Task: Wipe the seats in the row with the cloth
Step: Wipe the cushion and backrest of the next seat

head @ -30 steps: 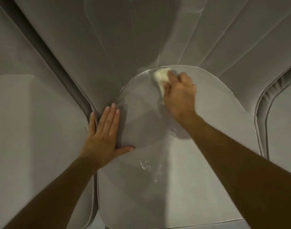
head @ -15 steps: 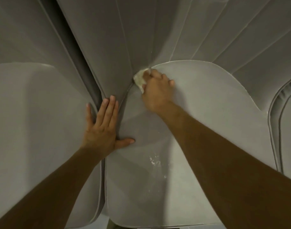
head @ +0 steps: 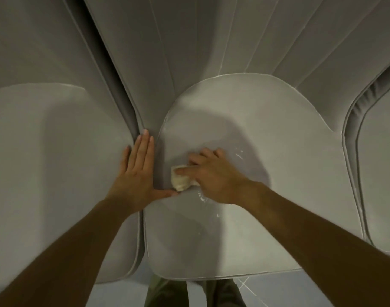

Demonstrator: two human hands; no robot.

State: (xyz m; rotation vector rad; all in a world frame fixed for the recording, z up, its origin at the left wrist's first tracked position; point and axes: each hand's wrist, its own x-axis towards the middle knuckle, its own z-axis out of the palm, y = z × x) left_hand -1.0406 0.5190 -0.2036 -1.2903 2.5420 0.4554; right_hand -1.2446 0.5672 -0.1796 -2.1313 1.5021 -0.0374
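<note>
A grey padded seat [head: 267, 134] lies straight below me, its rounded cushion running back to a ribbed backrest [head: 189, 47]. My right hand [head: 214, 173] presses a small cream cloth [head: 180, 180] onto the left part of the cushion, fingers curled over it. The cloth shows past my fingers on the left side. My left hand [head: 136, 173] lies flat with straight fingers on the seam between this seat and its left neighbour [head: 45, 162], thumb stretched toward the cloth. White flecks [head: 201, 197] dot the cushion near my right wrist.
A third grey seat [head: 382, 173] sits at the right edge, behind a piped side bolster [head: 353, 120]. Below the cushion's front edge show my dark trouser legs [head: 167, 293] and a pale blue tiled floor [head: 300, 289].
My right hand has dragged the cloth from the back of the cushion, by the backrest crease, forward and down to beside my left thumb. The left hand has stayed on the seam.
</note>
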